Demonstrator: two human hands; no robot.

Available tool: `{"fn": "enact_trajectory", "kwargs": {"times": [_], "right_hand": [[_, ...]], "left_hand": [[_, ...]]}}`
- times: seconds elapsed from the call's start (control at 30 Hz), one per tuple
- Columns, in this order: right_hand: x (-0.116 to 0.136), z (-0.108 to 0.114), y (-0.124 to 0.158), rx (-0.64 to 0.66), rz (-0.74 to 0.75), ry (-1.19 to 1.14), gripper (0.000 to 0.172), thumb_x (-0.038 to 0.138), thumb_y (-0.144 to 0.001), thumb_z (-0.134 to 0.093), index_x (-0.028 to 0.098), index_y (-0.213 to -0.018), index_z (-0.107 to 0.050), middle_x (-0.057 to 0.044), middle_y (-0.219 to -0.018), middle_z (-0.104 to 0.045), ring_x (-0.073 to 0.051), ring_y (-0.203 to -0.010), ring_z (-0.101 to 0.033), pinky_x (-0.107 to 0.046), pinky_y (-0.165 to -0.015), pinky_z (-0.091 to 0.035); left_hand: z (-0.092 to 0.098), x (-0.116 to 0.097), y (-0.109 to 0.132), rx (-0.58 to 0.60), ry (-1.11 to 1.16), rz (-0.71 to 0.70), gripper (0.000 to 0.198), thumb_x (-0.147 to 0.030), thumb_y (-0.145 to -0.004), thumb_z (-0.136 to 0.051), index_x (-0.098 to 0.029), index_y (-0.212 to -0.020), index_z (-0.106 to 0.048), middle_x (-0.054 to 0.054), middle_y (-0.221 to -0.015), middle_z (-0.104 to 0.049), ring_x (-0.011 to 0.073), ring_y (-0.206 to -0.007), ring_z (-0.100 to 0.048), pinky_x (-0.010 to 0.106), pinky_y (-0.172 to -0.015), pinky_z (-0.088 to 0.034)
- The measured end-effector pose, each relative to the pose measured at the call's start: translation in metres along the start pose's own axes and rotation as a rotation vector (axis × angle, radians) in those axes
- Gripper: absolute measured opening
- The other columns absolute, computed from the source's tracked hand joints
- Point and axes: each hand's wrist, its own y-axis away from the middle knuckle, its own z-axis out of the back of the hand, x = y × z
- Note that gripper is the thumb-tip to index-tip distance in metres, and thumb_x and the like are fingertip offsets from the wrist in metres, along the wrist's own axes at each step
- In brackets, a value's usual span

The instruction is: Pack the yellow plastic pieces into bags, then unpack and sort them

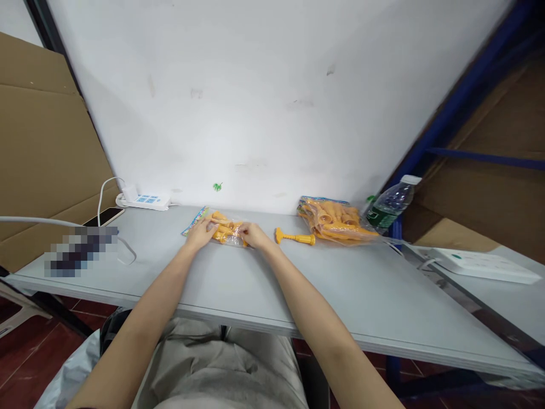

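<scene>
A small clear plastic bag of orange toy parts lies on the grey table near the wall. My left hand rests on its left end, fingers pinched on the bag. My right hand pinches the bag's right end. One loose orange toy piece lies on the table just right of my right hand. Further right sits a pile of similar bags full of orange parts.
A white power strip with its cable and a phone lie at the back left. A plastic water bottle leans at the back right, beside a second power strip on a neighbouring table. Cardboard stands at the left.
</scene>
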Motion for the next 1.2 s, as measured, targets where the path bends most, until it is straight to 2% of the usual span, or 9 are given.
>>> {"fn": "enact_trajectory", "kwargs": {"times": [0.13, 0.23, 0.37, 0.47, 0.57, 0.7, 0.83, 0.97, 1.2], "right_hand": [[0.006, 0.003, 0.002, -0.094, -0.072, 0.036, 0.024, 0.008, -0.072, -0.047, 0.018, -0.071, -0.069, -0.003, -0.091, -0.07, -0.015, -0.084, -0.062, -0.023, -0.08, -0.046], [0.008, 0.011, 0.003, -0.225, -0.276, 0.144, 0.03, 0.007, -0.075, -0.046, 0.018, -0.088, -0.071, -0.008, -0.107, -0.07, -0.017, -0.097, -0.063, -0.025, -0.086, -0.045], [0.01, 0.018, 0.004, -0.101, -0.525, 0.167, 0.033, 0.008, -0.074, -0.049, 0.015, -0.1, -0.067, -0.01, -0.082, -0.073, -0.021, -0.084, -0.066, -0.027, -0.075, -0.047], [0.008, 0.012, 0.001, 0.011, -0.474, -0.094, 0.036, 0.005, -0.069, -0.049, 0.013, -0.1, -0.065, -0.003, -0.064, -0.068, -0.017, -0.071, -0.065, -0.023, -0.069, -0.046], [0.002, 0.001, -0.002, -0.02, -0.301, -0.312, 0.025, 0.011, -0.069, -0.05, 0.016, -0.088, -0.065, 0.001, -0.066, -0.067, -0.013, -0.067, -0.061, -0.021, -0.067, -0.045], [-0.004, -0.004, -0.003, -0.03, -0.193, -0.359, 0.018, 0.019, -0.074, -0.048, 0.016, -0.079, -0.065, 0.0, -0.071, -0.066, -0.014, -0.068, -0.059, -0.024, -0.069, -0.046], [0.004, 0.011, 0.003, -0.125, -0.301, -0.054, 0.029, 0.012, -0.078, -0.043, 0.016, -0.094, -0.067, -0.007, -0.099, -0.071, -0.018, -0.09, -0.063, -0.029, -0.082, -0.046], [0.014, 0.035, 0.013, -0.284, -0.572, 0.376, 0.037, 0.014, -0.088, -0.039, 0.015, -0.116, -0.063, -0.017, -0.118, -0.065, -0.026, -0.105, -0.063, -0.035, -0.087, -0.046], [0.01, 0.043, 0.019, -0.084, -0.778, 0.574, 0.038, 0.014, -0.09, -0.041, 0.008, -0.122, -0.06, -0.024, -0.124, -0.057, -0.029, -0.114, -0.06, -0.036, -0.088, -0.045]], "left_hand": [[0.002, -0.001, 0.0, -0.016, 0.046, 0.021, 0.046, -0.046, -0.093, -0.042, -0.02, -0.126, -0.061, 0.01, -0.139, -0.056, 0.0246, -0.134, -0.046, 0.037, -0.111, -0.035], [0.004, -0.001, -0.002, -0.098, 0.117, 0.094, 0.044, -0.038, -0.096, -0.035, -0.016, -0.123, -0.061, 0.012, -0.136, -0.058, 0.0238, -0.13, -0.05, 0.035, -0.109, -0.037], [0.007, 0.0, -0.004, -0.122, 0.167, 0.14, 0.043, -0.031, -0.098, -0.027, -0.016, -0.11, -0.065, 0.012, -0.121, -0.067, 0.0236, -0.12, -0.058, 0.037, -0.104, -0.042], [0.01, 0.0, -0.006, -0.114, 0.16, 0.172, 0.044, -0.03, -0.098, -0.023, -0.017, -0.106, -0.065, 0.011, -0.114, -0.069, 0.0235, -0.113, -0.061, 0.037, -0.101, -0.045], [0.012, 0.0, -0.006, -0.099, 0.146, 0.185, 0.046, -0.03, -0.099, -0.022, -0.016, -0.114, -0.063, 0.01, -0.123, -0.066, 0.0226, -0.12, -0.058, 0.035, -0.104, -0.043], [0.01, 0.001, -0.007, -0.087, 0.139, 0.099, 0.05, -0.029, -0.099, -0.02, -0.016, -0.129, -0.057, 0.007, -0.139, -0.057, 0.0185, -0.132, -0.048, 0.031, -0.113, -0.035], [0.005, 0.003, -0.009, -0.041, 0.069, 0.069, 0.052, -0.032, -0.099, -0.02, -0.018, -0.131, -0.058, 0.005, -0.144, -0.052, 0.0174, -0.138, -0.04, 0.032, -0.118, -0.027], [0.004, 0.003, -0.007, -0.024, 0.025, 0.126, 0.053, -0.036, -0.098, -0.02, -0.023, -0.134, -0.056, 0.004, -0.148, -0.048, 0.0221, -0.141, -0.036, 0.043, -0.118, -0.027], [0.009, -0.002, 0.001, -0.04, -0.002, 0.212, 0.052, -0.036, -0.097, -0.02, -0.026, -0.138, -0.051, 0.006, -0.151, -0.043, 0.0268, -0.14, -0.037, 0.056, -0.117, -0.022]]}}
